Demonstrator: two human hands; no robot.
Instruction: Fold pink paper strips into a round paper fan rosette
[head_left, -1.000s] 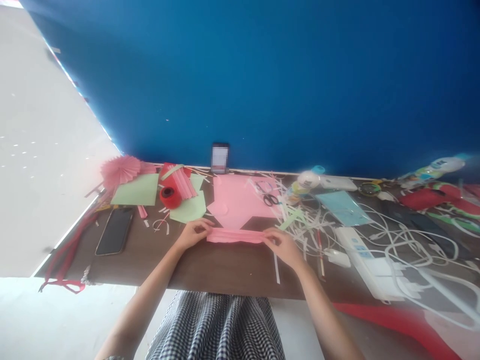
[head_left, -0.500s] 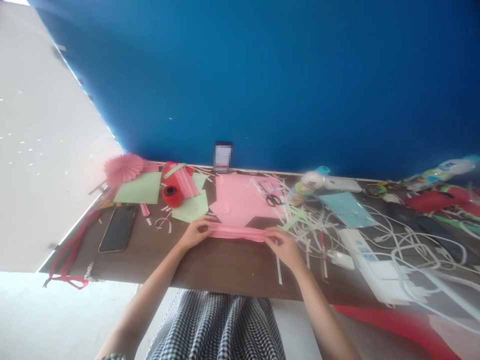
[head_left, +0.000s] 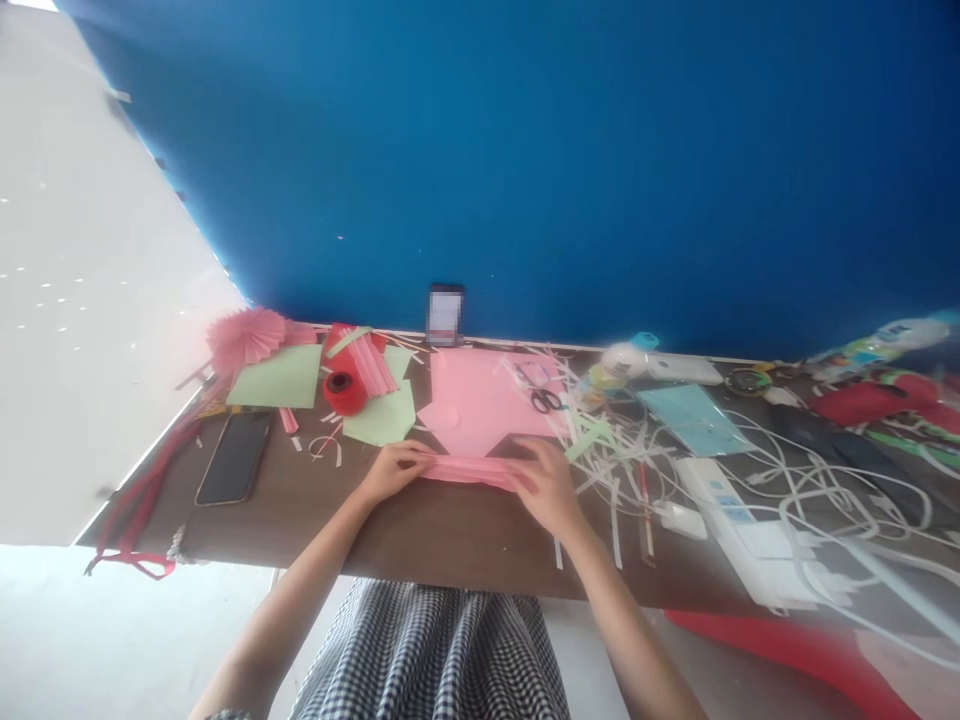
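A narrow pleated strip of pink paper (head_left: 472, 470) lies level between my hands, close to the front of the brown table (head_left: 442, 535). My left hand (head_left: 394, 470) pinches its left end between thumb and fingers. At the other end, my right hand (head_left: 547, 485) grips the strip, its thumb below and its fingers above. Just behind the strip lies a larger pink paper sheet (head_left: 484, 395), with black-handled scissors (head_left: 547, 401) on its right side.
Left are green paper sheets (head_left: 281, 378), a red tape roll (head_left: 345, 392), a pink paper fan (head_left: 247, 338) and a phone (head_left: 234, 458). Another phone (head_left: 445, 315) leans on the blue wall. Paper scraps (head_left: 611, 440), a glue bottle (head_left: 622, 360) and a power strip (head_left: 724, 510) with tangled cables are right.
My right hand has moved left and slightly up along the pleated strip, closer to my left hand. The left hand has hardly moved, dipping slightly.
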